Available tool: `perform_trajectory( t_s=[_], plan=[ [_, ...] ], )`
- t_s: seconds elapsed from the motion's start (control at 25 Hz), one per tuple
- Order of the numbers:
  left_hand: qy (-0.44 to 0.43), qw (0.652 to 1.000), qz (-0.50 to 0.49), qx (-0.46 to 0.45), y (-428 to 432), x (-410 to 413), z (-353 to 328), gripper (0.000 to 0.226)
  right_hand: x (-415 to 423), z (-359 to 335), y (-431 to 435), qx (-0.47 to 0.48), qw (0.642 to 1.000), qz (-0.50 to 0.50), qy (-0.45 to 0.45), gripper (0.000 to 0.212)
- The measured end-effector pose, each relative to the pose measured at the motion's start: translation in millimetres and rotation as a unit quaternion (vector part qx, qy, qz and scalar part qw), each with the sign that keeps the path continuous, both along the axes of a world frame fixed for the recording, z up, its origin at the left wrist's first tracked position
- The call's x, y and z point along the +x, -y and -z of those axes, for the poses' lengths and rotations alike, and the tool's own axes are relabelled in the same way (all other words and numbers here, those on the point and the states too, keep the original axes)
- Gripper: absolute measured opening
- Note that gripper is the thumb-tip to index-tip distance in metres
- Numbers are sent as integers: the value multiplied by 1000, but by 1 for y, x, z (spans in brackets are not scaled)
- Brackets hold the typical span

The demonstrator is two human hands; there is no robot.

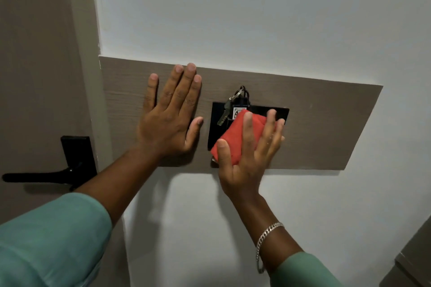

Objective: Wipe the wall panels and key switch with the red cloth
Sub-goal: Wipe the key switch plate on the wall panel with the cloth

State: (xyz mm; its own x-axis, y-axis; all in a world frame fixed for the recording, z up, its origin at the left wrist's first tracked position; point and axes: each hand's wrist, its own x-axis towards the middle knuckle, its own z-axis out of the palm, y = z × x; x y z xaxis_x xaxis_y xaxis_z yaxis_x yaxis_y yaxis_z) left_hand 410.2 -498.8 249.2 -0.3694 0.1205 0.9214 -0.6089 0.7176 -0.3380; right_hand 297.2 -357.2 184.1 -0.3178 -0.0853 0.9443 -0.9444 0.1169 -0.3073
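Observation:
A grey-brown wood-grain wall panel (326, 123) runs across the white wall. On it sits a black key switch plate (215, 123) with a key and tag (235, 107) hanging from its slot. My right hand (249, 156) presses a folded red cloth (233, 142) flat against the lower part of the black plate, fingers spread over it. My left hand (170, 116) lies flat on the panel to the left of the plate, palm against the wood, holding nothing.
A taupe door with a black lever handle (58, 170) stands at the left, just beside the panel. White wall (233, 7) surrounds the panel. The corner of a grey-brown piece of furniture (412, 263) shows at the bottom right.

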Motion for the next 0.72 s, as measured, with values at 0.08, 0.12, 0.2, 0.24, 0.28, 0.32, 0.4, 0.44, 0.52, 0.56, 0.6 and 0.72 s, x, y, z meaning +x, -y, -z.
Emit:
perform_trajectory(
  t_s=[0.08, 0.12, 0.2, 0.24, 0.28, 0.32, 0.4, 0.44, 0.52, 0.56, 0.6, 0.72],
  plan=[
    [-1, 1000, 5, 2, 0, 1, -1, 76, -7, 9, -3, 58, 995, 29, -81, 64],
    [-3, 1000, 6, 1, -1, 1, 0, 75, -17, 14, -11, 78, 990, 35, -113, 61],
    [-8, 1000, 5, -4, -1, 0, 0, 75, -35, 14, -26, 55, 995, 11, -86, 59],
    [-10, 1000, 6, -5, -1, 0, 1, 75, -38, 9, -28, 20, 999, -11, -41, 58],
    [-9, 1000, 7, -5, -1, -1, 1, 75, -36, 1, -26, -10, 1000, -27, -1, 57],
    [-8, 1000, 8, -5, 0, -1, 1, 75, -29, -10, -22, -28, 999, -31, 21, 55],
    [-7, 1000, 7, -5, 1, -1, 0, 75, -23, -23, -18, -11, 1000, -20, 1, 52],
    [-7, 1000, 7, -5, 1, -1, 0, 75, -26, -26, -21, 13, 999, -16, -32, 51],
    [-10, 1000, 8, -4, 1, -1, 0, 75, -43, -30, -38, 61, 993, -13, -103, 50],
    [-11, 1000, 8, -4, 0, -1, 0, 75, -53, -32, -47, 76, 990, -14, -121, 49],
    [-11, 1000, 9, -5, 0, -1, 0, 75, -60, -34, -53, 76, 990, -18, -119, 48],
    [-8, 1000, 6, -2, 1, 0, 0, 76, -49, -38, -45, 20, 998, -45, -49, 42]
  ],
)
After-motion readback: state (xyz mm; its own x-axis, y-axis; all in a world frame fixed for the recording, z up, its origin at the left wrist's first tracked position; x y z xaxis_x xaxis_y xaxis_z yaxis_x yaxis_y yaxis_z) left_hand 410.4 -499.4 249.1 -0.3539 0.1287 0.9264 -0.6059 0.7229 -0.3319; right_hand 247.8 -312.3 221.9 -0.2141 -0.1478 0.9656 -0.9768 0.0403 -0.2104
